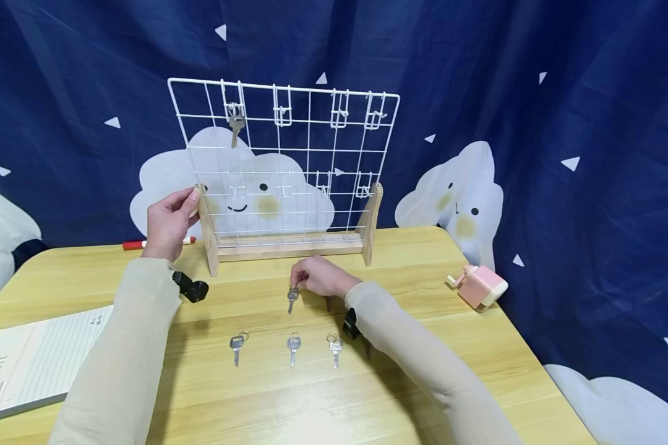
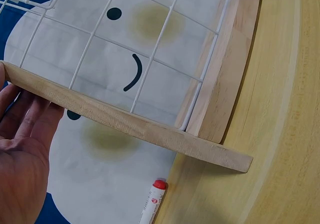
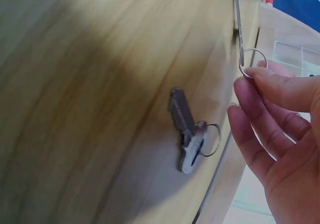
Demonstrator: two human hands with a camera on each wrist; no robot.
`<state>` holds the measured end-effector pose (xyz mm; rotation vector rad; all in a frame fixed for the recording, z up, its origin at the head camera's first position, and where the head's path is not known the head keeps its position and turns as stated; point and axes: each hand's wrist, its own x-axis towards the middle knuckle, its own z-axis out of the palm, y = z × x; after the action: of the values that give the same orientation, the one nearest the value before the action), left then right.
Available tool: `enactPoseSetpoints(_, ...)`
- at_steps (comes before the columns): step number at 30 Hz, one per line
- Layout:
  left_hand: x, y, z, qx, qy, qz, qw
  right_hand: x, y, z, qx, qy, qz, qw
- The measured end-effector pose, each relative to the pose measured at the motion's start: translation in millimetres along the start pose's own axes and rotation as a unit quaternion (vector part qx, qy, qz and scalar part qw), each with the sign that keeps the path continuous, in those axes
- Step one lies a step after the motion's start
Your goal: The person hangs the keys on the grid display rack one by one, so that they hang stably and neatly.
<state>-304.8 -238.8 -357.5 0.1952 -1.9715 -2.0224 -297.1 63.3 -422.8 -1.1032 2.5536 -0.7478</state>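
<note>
The right hand (image 1: 323, 276) pinched a key (image 1: 292, 298) by its ring (image 3: 265, 58), near another key (image 3: 188, 134). The left hand (image 1: 169, 224) held the wooden stand (image 1: 207, 232).

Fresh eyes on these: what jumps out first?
Probably the white wire rack at the back of the table, with a hanging key at its upper left. The left hand grips its left wooden support; the right hand holds another key in front. The pink cranked gadget stands out, at the table's right edge.

Rack base (image 1: 289, 250) blocks way behind right hand (image 1: 321, 276); passable gap between right upright (image 1: 371, 224) and pink sharpener (image 1: 480, 287).
</note>
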Motion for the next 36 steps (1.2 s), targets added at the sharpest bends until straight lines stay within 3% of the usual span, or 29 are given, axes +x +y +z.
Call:
enactPoseSetpoints(7, 1.3, -0.3, 0.3, 0.012, 0.0, 0.0, 0.9999, -7.3, -10, -11, 0.042, 0.027, 0.007, 0.9987)
enactPoseSetpoints(14, 1.5, 0.2, -0.5, 0.006, -0.002, -0.002, 1.0, -13.2, -20, -24, 0.11, 0.069, -0.008, 0.9915)
enactPoseSetpoints(24, 1.8, -0.8, -1.2, 0.038, -0.004, -0.009, 0.9992, -22.1, -39, -48, 0.141, 0.121, 0.002, 0.9826)
enactPoseSetpoints(36, 0.6, -1.5, 0.5, 0.03, 0.001, -0.008, 0.9995, -26.7, -58, -69, 0.148, 0.16, -0.018, 0.9757)
